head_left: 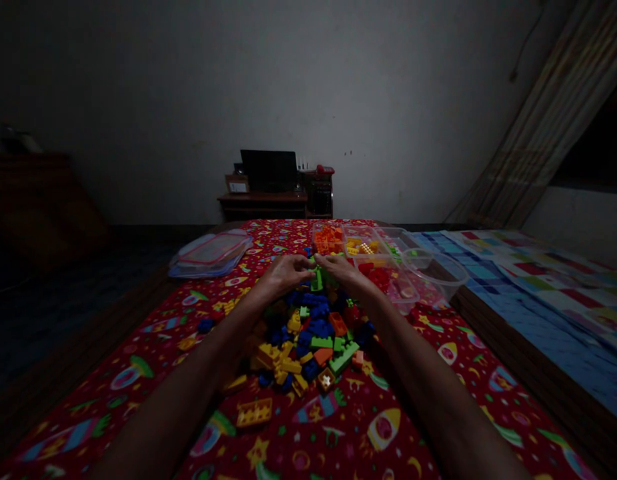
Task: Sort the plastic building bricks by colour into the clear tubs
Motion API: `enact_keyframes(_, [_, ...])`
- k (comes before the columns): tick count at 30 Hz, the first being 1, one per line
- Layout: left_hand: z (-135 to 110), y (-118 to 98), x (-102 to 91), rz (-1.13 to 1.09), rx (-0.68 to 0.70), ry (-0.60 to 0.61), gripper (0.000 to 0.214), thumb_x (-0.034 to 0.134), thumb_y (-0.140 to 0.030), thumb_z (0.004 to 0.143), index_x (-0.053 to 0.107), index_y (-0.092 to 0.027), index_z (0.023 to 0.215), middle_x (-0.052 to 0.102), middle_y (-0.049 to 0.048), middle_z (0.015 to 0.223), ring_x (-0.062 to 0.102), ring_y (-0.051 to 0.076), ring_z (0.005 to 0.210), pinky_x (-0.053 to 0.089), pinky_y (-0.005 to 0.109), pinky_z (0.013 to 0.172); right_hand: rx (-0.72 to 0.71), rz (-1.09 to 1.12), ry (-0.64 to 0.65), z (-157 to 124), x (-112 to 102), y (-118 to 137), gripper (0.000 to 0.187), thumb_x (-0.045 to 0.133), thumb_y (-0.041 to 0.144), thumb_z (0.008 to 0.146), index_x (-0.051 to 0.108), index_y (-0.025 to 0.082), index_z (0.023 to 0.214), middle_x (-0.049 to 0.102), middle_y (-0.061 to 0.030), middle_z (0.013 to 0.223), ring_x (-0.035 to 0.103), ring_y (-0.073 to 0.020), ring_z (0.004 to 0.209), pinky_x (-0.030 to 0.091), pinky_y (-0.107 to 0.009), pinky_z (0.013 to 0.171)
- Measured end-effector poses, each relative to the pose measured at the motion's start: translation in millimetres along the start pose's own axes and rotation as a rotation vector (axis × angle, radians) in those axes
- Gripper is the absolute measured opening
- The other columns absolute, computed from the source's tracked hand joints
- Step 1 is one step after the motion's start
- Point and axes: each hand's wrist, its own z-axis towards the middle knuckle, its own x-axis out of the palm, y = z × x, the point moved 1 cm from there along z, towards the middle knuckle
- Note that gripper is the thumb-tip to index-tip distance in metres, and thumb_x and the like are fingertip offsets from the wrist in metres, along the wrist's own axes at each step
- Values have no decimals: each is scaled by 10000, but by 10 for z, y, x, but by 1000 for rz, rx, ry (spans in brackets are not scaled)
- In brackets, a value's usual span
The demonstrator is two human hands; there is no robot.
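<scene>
A heap of plastic toy building bricks (318, 327) in blue, yellow, green, orange and red lies before me. My left hand (289, 271) is over its far side, thumb and fingers curved with a gap between them. Facing it, my right hand (338, 267) has its fingers pressed together and pointing left. A green brick (316, 280) shows just under the right fingertips, between the two hands; the right hand seems to grip it, though the contact is dim. The fingertips of both hands nearly meet.
Clear plastic containers (398, 277) stand at the far right, with orange bricks (329, 238), yellow bricks (361, 247) and red bricks (381, 275) sorted inside. Stacked lids (215, 250) lie at the far left. A yellow brick (255, 413) sits apart on the red patterned cloth (158, 360).
</scene>
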Motion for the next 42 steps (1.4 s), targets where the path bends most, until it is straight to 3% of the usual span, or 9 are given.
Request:
enact_keyframes(4, [5,32,49,45,-27,-96,261,590,-315,614,673,-138,788,667,13,652,602,154,610,429,216,525,39,80,85,-46,66,-9,371,744,439,636,669,170,880,601,14,679,510,-88,575,372,-171,457])
enact_keyframes(10, [31,52,-29,-146,-33,-9,284,575,-352,674,656,-134,838,692,30,668,637,170,637,485,249,589,57,124,-104,-54,-137,70,302,706,216,645,668,169,941,615,20,656,520,-80,542,375,-164,445])
enact_keyframes(14, [137,87,-65,134,41,-39,254,515,-309,740,693,-159,842,727,44,803,652,174,743,482,243,663,41,187,-238,-53,-289,90,341,701,217,655,654,181,992,634,9,727,540,-72,560,398,-152,449])
enact_keyframes(19, [356,79,122,550,53,169,230,554,-331,759,715,-168,741,710,63,719,640,176,691,435,223,607,27,290,-239,-26,-369,81,432,700,153,640,629,180,1066,627,11,686,568,-81,548,473,-179,499])
enact_keyframes(23, [443,84,221,638,-21,174,168,651,-329,682,709,-175,712,703,82,724,651,207,711,439,232,598,26,238,-289,-13,-402,73,420,671,116,648,625,169,1063,612,22,659,564,-81,527,481,-186,494])
enact_keyframes(27, [436,114,151,609,-10,110,239,615,-274,721,714,-181,918,721,90,909,656,229,863,470,257,702,15,116,-292,-13,-428,76,421,701,129,625,638,151,1041,621,13,693,549,-75,517,463,-190,488])
enact_keyframes(31, [312,53,44,393,9,-41,334,618,-328,753,669,-177,1047,717,73,954,657,215,866,487,267,736,-63,-53,-207,-27,-389,100,361,764,176,580,681,178,932,666,-11,843,580,-98,640,464,-195,533])
enact_keyframes(37, [23,-104,93,208,169,-42,299,605,-237,734,621,-172,1026,717,43,880,659,194,789,488,257,669,-75,-26,112,-86,-207,108,283,708,354,689,687,143,876,658,-4,716,573,-92,610,435,-182,544])
enact_keyframes(42, [-30,-39,142,187,129,-3,373,608,-201,725,557,-178,1094,724,41,867,675,207,785,505,282,680,-71,-51,101,-80,-158,66,339,763,399,608,671,147,816,607,32,606,531,-80,527,404,-173,481])
